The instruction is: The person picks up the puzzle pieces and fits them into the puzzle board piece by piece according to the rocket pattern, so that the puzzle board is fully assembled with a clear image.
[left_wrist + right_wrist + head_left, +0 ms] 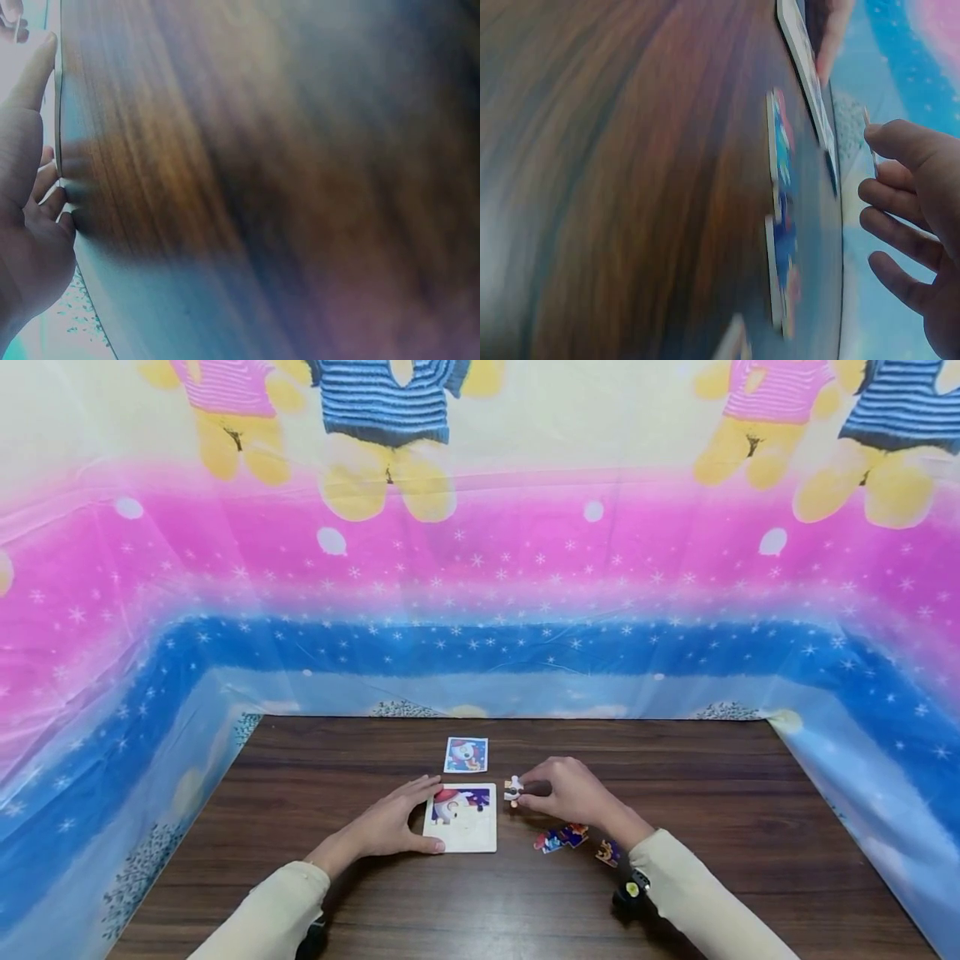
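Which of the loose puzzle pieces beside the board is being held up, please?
The mostly white piece, pinched in the right hand's grip; the other loose pieces lie on the table.

The place was a screened-off area of unclear kind. A wood-grain table point(450, 910) lay beneath the right hand point(572, 789), and snowflake-printed cloth point(517, 577) hung beyond it.

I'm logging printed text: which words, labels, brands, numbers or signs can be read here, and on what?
None can be read.
Puzzle board, loose pieces, picture card, backdrop: only pictures or patterns made out.
Black wrist device: yellowish spot, too small to read.
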